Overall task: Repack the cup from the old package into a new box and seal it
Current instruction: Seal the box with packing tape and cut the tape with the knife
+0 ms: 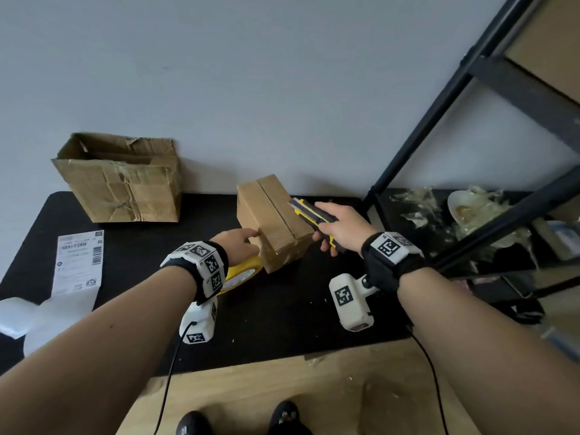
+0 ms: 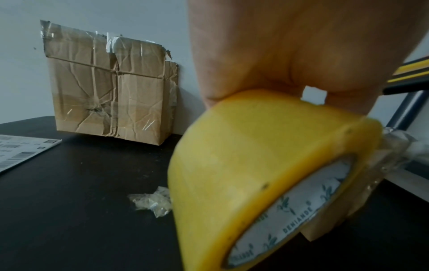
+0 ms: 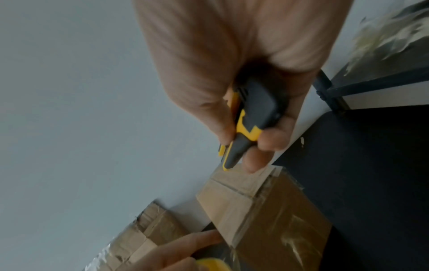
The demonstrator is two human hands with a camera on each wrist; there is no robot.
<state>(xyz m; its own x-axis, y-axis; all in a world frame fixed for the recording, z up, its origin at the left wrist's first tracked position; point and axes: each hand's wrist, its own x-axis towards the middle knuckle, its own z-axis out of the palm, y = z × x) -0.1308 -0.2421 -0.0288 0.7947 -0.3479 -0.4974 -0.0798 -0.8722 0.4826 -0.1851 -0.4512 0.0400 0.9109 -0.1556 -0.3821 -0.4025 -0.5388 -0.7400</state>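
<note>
A small closed cardboard box (image 1: 272, 221) stands on the black mat (image 1: 266, 309), with clear tape over its near face (image 3: 278, 229). My left hand (image 1: 238, 244) grips a yellow tape roll (image 1: 241, 273) (image 2: 267, 165) beside the box's left corner, with a finger touching that corner. My right hand (image 1: 340, 226) (image 3: 243, 73) holds a yellow-and-black utility knife (image 1: 312, 213) (image 3: 246, 124) over the box's right side, its tip near the top edge. The old crumpled box (image 1: 122, 180) (image 2: 111, 91) stands open at the back left against the wall. No cup is visible.
A shipping label (image 1: 80, 262) and white paper lie at the mat's left. A scrap of clear tape (image 2: 153, 201) lies on the mat. A black metal shelf (image 1: 489, 152) stands at the right, with crumpled plastic wrap (image 1: 477, 211) on its lower level. Wooden floor lies in front.
</note>
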